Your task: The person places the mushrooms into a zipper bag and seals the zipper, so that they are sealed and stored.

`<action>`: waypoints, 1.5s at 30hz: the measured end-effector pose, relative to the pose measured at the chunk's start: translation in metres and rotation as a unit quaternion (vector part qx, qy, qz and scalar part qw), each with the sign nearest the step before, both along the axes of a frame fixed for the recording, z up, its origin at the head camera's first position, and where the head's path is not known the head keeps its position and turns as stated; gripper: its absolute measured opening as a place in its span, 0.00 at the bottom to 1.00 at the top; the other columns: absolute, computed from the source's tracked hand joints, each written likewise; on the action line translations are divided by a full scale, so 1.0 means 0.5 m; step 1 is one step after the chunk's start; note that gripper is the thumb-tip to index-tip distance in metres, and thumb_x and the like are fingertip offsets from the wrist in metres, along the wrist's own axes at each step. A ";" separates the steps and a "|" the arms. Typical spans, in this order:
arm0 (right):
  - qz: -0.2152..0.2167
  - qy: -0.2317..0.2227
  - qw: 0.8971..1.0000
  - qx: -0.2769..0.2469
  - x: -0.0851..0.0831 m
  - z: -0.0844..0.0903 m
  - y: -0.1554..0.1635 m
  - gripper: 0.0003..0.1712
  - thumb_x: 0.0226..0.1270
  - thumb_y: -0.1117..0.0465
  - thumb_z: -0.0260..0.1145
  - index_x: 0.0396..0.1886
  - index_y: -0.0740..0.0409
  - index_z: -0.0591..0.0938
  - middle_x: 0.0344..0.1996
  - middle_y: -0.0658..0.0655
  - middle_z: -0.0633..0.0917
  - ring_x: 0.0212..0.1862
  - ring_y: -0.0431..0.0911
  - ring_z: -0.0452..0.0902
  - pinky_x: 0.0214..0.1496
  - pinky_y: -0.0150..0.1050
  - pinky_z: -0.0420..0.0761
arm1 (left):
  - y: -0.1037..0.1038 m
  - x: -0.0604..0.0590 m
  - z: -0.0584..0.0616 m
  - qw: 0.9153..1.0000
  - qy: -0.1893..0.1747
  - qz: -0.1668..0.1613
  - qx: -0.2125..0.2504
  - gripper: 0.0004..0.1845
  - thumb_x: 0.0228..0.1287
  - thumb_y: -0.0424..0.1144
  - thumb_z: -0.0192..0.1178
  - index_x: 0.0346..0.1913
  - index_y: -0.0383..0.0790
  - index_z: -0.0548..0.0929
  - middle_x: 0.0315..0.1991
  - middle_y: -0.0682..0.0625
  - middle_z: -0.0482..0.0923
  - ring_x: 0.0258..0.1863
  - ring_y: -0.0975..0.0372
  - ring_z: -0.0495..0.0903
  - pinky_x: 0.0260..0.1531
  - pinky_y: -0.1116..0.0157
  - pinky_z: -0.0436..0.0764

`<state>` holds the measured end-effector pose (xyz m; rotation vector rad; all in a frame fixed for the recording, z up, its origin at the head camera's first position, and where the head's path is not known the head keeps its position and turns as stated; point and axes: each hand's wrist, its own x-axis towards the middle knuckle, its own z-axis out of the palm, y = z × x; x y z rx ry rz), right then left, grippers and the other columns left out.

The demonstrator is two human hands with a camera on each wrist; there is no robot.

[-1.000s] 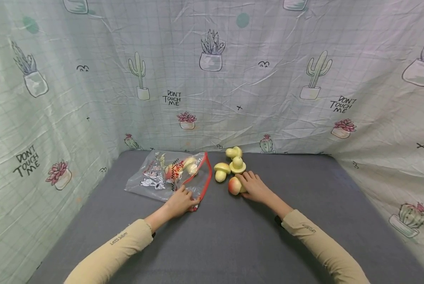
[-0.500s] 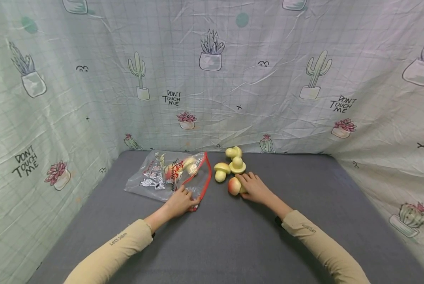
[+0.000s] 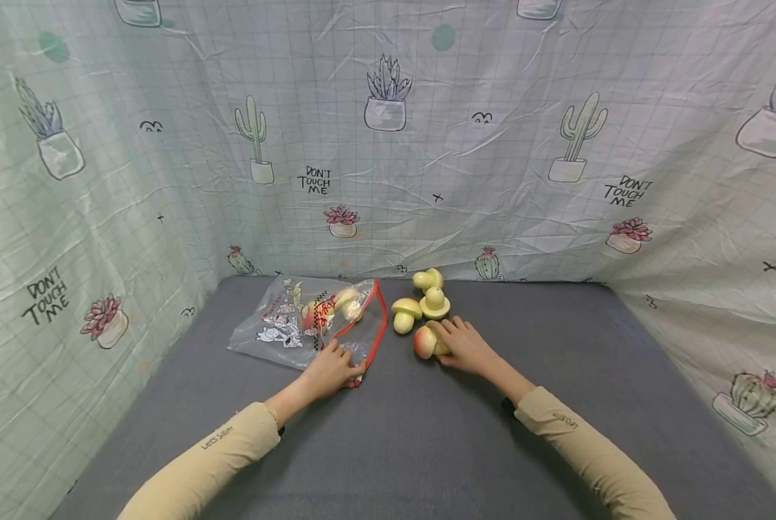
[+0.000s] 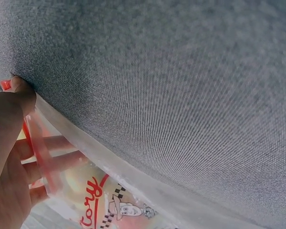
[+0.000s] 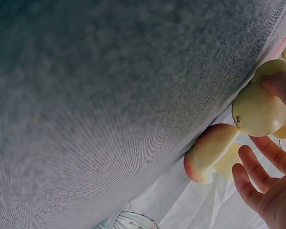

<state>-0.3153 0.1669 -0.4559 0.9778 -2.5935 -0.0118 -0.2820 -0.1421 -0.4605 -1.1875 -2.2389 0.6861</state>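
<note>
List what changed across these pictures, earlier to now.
The right hand has nudged the red-capped mushroom slightly left, toward the bag, its fingers curling round it. The left hand still pinches the bag's red edge; the yellow mushrooms stayed put.

Grey fabric-covered surface [image 3: 427, 433], fine weave, walled on three sides by a printed cactus cloth [image 3: 427, 144].

Left of centre, towards the back: a clear plastic bag [image 3: 310, 321] with cartoon print and a red zip edge lies flat, a few toy pieces inside.

Just right of the bag: three pale yellow toy mushrooms [image 3: 423, 300] in a loose cluster, two touching, one just beside.

In front of them: a red-and-yellow mushroom [image 3: 425, 341] on its side, near the bag's red edge.
</note>
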 end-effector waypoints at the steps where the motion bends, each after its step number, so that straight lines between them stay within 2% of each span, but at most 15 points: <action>1: 0.001 0.000 1.000 -0.001 0.000 0.001 -0.001 0.39 0.46 0.51 0.69 0.59 0.56 0.67 0.41 0.55 0.76 0.38 0.49 0.68 0.35 0.43 0.70 | 0.000 0.000 0.000 1.000 0.001 0.000 0.001 0.17 0.53 0.59 0.52 0.44 0.58 0.75 0.24 0.53 0.76 0.26 0.60 0.76 0.39 0.59 0.68; 17: 0.013 -0.004 1.000 -0.014 0.004 0.009 -0.024 0.38 0.47 0.52 0.68 0.59 0.56 0.67 0.41 0.55 0.76 0.37 0.49 0.69 0.33 0.42 0.70 | -0.003 0.000 -0.002 1.000 0.018 0.005 -0.006 0.17 0.54 0.59 0.50 0.45 0.59 0.76 0.24 0.54 0.76 0.28 0.60 0.74 0.40 0.58 0.69; 25: 0.023 -0.003 1.000 -0.015 0.002 0.011 -0.043 0.38 0.47 0.52 0.68 0.59 0.56 0.66 0.41 0.54 0.76 0.43 0.50 0.70 0.35 0.44 0.72 | -0.003 0.002 -0.001 0.999 0.033 0.002 -0.006 0.18 0.54 0.59 0.49 0.46 0.60 0.76 0.24 0.53 0.76 0.29 0.59 0.72 0.39 0.58 0.68; 33: 0.026 -0.009 0.999 -0.019 0.000 0.012 -0.066 0.38 0.48 0.53 0.68 0.59 0.56 0.66 0.42 0.55 0.76 0.46 0.50 0.72 0.38 0.45 0.73 | -0.002 0.002 -0.003 0.999 0.032 0.013 -0.014 0.18 0.55 0.58 0.48 0.47 0.61 0.76 0.26 0.53 0.77 0.32 0.58 0.72 0.41 0.57 0.68; 45: 0.040 0.001 0.999 -0.036 -0.006 0.014 -0.102 0.36 0.48 0.55 0.67 0.59 0.58 0.67 0.39 0.57 0.77 0.39 0.50 0.72 0.34 0.42 0.73 | -0.002 0.001 -0.003 0.999 0.034 0.025 -0.021 0.18 0.55 0.58 0.49 0.48 0.62 0.75 0.25 0.53 0.77 0.32 0.57 0.72 0.40 0.57 0.67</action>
